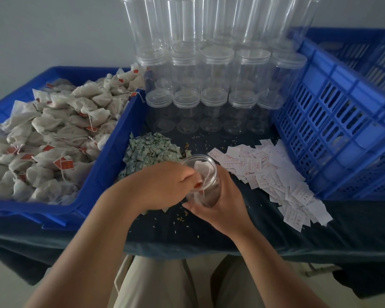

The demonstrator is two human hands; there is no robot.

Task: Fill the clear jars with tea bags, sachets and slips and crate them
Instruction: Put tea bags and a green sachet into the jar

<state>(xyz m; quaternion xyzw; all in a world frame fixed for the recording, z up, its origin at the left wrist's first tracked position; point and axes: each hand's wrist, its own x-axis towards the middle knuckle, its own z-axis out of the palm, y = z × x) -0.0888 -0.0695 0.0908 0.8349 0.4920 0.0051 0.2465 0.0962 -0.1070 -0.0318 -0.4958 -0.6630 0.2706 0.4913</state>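
From my remote seat I watched the left hand (165,185) hover at the mouth of the open jar (209,185), its fingers (187,177) curled and pinching a tea bag (201,168) that hung partly inside the rim, red tag just beside the fingertips. The right hand (222,205) gripped that jar from below and behind, wrapped round its clear wall, holding it tilted toward me just above the surface (298,232), which was draped in dark cloth. I could make out nothing but that one bag in the jar. To the left sat a blue tray (108,152) heaped with pale tea bags (53,130) with red tags and strings. Between the tray and the jar lay a mound of green-printed sachets (151,150), partly under the left hand. To the right, white slips (276,174) with red print were spread loose across the cloth, reaching the foot of a slotted blue crate (331,121); I could not tell what the crate held. Behind everything stood stacked rows of clear lidded jars (216,96), which looked empty. Small grains (180,218) were scattered on the cloth near the hands.
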